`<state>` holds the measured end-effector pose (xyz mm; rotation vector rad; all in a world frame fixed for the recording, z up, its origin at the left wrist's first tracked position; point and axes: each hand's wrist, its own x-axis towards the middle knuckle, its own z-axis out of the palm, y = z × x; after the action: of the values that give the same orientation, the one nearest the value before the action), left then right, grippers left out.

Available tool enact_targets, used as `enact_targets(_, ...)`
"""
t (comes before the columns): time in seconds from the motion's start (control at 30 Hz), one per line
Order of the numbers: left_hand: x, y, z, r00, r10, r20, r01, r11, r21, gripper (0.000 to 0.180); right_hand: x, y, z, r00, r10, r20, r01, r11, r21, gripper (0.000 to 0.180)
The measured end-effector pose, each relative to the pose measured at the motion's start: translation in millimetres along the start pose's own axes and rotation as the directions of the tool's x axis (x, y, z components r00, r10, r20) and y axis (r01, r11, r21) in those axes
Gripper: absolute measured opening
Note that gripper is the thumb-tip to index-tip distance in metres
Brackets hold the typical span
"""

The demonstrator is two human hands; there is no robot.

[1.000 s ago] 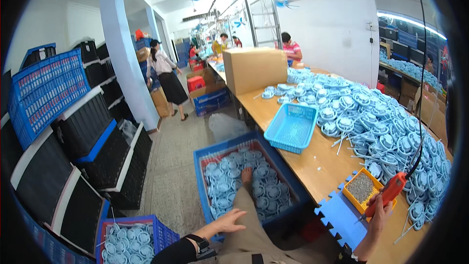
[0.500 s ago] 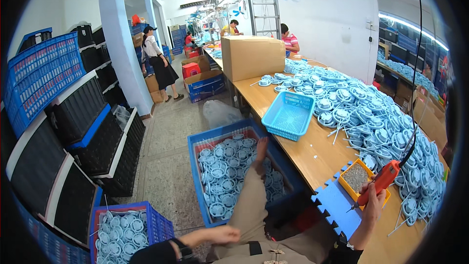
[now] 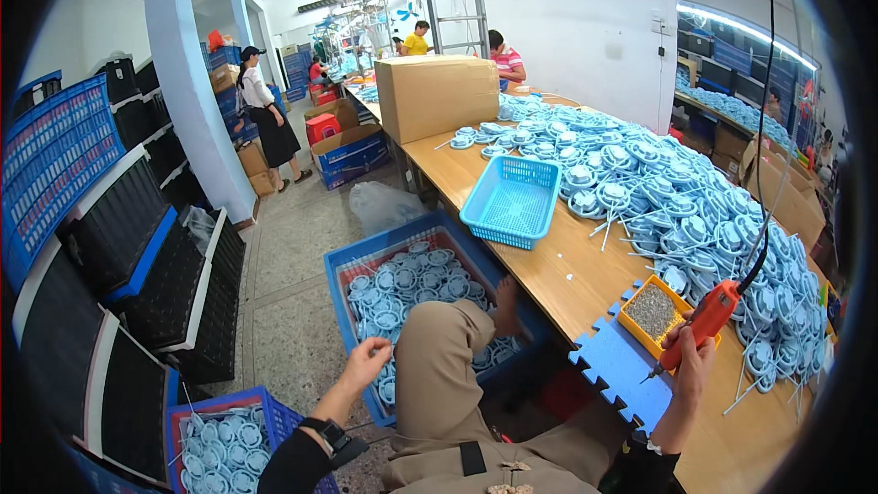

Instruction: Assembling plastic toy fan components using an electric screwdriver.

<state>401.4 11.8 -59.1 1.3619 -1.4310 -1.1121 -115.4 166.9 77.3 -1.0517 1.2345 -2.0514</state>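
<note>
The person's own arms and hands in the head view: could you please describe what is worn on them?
Both forearms are bare up to dark sleeves near the lower edge of the picture. The left hand wears no glove; its wrist carries a black wristwatch with a black strap. The right hand is gloveless too, with a thin pale band at its wrist. No rings show.

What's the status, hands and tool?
Right hand grips orange screwdriver, tip over blue foam mat. Left hand empty, open, above floor crate. Nothing blocking.
</note>
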Motion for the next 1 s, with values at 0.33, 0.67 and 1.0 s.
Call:
enact_targets(0.33, 33, 60, 78, 0.905, 0.231, 0.357, -0.252, 0.968, 0.013, 0.072, -5, 0, -5, 0.999, 0.037, -0.028, -0.038, 0.998, -0.044, 0.033)
enact_targets(0.67, 48, 77, 141, 0.933, 0.28, 0.227, -0.308, 0.946, 0.099, 0.068, -2, -7, -27, 0.998, 0.048, -0.03, -0.047, 0.998, 0.043, 0.044)
enact_targets(1.0, 84, 67, 156, 0.97, 0.174, 0.17, -0.171, 0.985, -0.037, 0.062, 5, -7, -39, 0.993, 0.11, -0.042, -0.11, 0.994, 0.013, 0.049)
